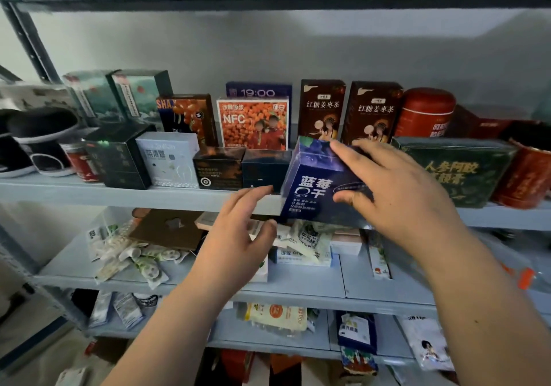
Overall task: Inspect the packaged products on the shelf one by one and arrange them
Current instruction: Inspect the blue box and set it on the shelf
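Head view, the only one. Right hand has the blue box: fingers curled over the top edge, thumb pressed on the printed front face, so this grip is clamped on the box. The box is tilted, top leaning back and left. It sits at the front lip of the upper shelf, and its bottom edge hangs past the lip. Cannot tell if it rests on the board or is lifted clear.

It sits between a dark cube box on its left and a green flat box on its right. Two brown tall boxes stand behind it.

Left hand is below and left of the box, fingers straight and spread, holding nothing. Its fingertips are just beside the box's left edge; contact not clear.

Handling, my judgement:
- It looks like a light, stiff carton with glossy print, so a bit slippery.
- Thin walls could dent under a hard squeeze.
- Best held across two opposite faces, or top and bottom, with the left hand under the base for turning.

Loose packets litter the lower shelf.
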{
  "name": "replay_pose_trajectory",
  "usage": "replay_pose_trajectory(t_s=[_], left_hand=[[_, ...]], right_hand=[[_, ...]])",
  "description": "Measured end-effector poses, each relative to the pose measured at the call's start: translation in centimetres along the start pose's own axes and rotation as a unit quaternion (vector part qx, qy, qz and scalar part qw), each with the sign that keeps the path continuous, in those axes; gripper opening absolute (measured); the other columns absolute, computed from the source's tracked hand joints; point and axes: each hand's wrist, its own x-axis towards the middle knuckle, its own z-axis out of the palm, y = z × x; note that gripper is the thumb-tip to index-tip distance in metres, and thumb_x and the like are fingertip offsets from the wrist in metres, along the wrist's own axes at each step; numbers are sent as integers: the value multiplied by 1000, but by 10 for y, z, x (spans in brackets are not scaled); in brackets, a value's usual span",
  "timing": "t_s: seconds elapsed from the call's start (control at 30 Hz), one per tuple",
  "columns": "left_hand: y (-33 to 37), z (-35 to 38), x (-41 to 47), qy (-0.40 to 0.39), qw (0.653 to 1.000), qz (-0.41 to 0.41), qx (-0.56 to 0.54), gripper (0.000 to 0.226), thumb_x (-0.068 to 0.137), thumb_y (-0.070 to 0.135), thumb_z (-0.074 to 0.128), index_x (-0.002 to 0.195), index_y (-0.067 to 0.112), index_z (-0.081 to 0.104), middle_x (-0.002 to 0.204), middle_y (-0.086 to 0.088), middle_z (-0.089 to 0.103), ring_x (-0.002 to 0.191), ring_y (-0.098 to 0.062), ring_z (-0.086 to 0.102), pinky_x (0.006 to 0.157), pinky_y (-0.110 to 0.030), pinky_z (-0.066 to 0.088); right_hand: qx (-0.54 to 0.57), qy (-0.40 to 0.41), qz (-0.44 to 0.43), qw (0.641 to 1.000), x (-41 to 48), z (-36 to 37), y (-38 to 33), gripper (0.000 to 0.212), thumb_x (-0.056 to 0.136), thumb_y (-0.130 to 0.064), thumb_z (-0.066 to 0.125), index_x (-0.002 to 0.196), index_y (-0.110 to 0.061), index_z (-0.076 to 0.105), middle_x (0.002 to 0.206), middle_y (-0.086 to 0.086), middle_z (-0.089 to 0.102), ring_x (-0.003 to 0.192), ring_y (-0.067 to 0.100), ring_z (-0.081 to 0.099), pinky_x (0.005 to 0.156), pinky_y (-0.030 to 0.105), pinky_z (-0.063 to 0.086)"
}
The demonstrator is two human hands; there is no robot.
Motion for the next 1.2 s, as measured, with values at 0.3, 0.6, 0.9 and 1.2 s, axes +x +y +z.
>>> replay_pose_trajectory(t_s=[0.3, 0.6, 0.9, 1.2], left_hand=[[-23, -2, 55, -25, 927, 96, 360, 82, 95, 73, 14, 162, 30, -6, 171, -1, -8, 155, -32, -21, 124, -55, -5], [-35, 11, 89, -101, 899, 90, 416, 84, 97, 71, 21, 163, 25, -4, 172, -3, -4, 156, -32, -14, 123, -59, -11], [-48, 13, 90, -41, 909, 126, 394, 81, 87, 63, 30, 152, 16, 39, 154, -9, 45, 149, -38, 32, 120, -66, 11], [-51, 19, 89, -10, 921, 116, 372, 79, 85, 55, 58, 152, 17, 37, 157, -11, 40, 151, -41, 22, 120, -68, 18]], right_hand=[[-98, -35, 40, 994, 26, -3, -10, 79, 99, -51, 57, 163, -36, 12, 166, 10, 28, 153, 32, 24, 121, 44, 29], [-114, -65, 38, 991, 58, 30, -4, 78, 104, -42, 53, 164, -29, 6, 168, 16, 20, 156, 34, 16, 126, 44, 14], [-92, -43, -7, 995, 76, 45, 14, 71, 106, -31, 50, 164, -24, 10, 172, 7, 15, 159, 27, 7, 128, 43, 3], [-74, -8, -4, 997, 83, 55, 15, 79, 104, -33, 49, 165, -24, -1, 172, 8, 9, 159, 28, -1, 127, 45, -6]])
